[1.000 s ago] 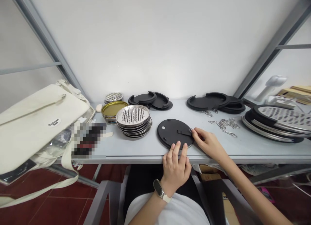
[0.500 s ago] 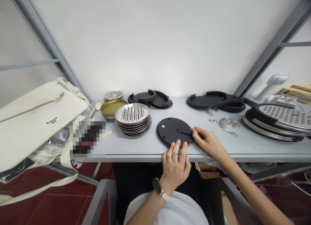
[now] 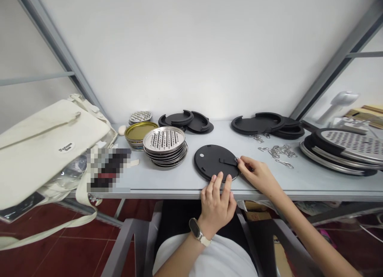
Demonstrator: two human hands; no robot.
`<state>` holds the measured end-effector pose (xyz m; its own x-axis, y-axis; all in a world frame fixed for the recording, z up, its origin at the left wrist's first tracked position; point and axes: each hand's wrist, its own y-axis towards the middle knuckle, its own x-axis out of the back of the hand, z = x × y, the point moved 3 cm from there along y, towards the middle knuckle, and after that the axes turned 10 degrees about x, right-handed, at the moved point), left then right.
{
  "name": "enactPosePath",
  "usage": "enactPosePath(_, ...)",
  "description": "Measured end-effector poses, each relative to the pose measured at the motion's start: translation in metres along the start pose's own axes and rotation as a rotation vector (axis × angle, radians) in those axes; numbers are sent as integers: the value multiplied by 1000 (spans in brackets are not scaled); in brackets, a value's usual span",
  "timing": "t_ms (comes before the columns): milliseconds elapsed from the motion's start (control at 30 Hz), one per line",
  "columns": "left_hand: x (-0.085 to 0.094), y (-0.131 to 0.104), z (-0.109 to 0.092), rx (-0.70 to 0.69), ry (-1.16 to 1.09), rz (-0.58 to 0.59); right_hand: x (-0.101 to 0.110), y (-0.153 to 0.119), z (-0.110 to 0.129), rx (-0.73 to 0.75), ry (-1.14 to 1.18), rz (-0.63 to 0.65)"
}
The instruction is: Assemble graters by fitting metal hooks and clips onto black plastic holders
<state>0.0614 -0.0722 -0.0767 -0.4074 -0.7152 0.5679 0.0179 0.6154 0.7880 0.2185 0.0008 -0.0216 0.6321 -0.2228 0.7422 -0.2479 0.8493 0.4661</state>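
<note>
A round black plastic disc (image 3: 209,159) lies on the table by its front edge, with a short black strap (image 3: 228,162) across it and a small white spot. My left hand (image 3: 217,207) rests its spread fingertips on the disc's near rim. At the disc's right edge my right hand (image 3: 257,175) is closed in a pinch on a small metal clip (image 3: 236,160) at the strap's end; the fingers hide most of that clip. Loose metal clips (image 3: 279,151) lie in a pile to the right. A stack of round metal graters (image 3: 164,141) stands left of the disc.
Gold-coloured lids (image 3: 140,131) are stacked behind the graters. Black ring-shaped holders (image 3: 257,123) lie along the wall, and larger perforated graters (image 3: 356,143) are piled at the right. A cream bag (image 3: 54,137) covers the left end of the table (image 3: 179,185).
The view has shifted very slightly. Both hands keep their places at the disc, with no clear movement of the disc or the clip.
</note>
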Motion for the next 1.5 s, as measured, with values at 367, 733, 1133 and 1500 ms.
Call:
enactPosePath(367,1,0,1,-8,-13,5,1,0,2,17,31,49)
enactPosePath(733,2,0,1,-3,6,7,1,0,3,0,-40,-8)
enactPosePath(1133,1,0,1,-2,-1,5,2,0,1,20,-10,44)
enactPosePath(1500,0,-1,1,-2,12,3,1,0,2,23,-6,38)
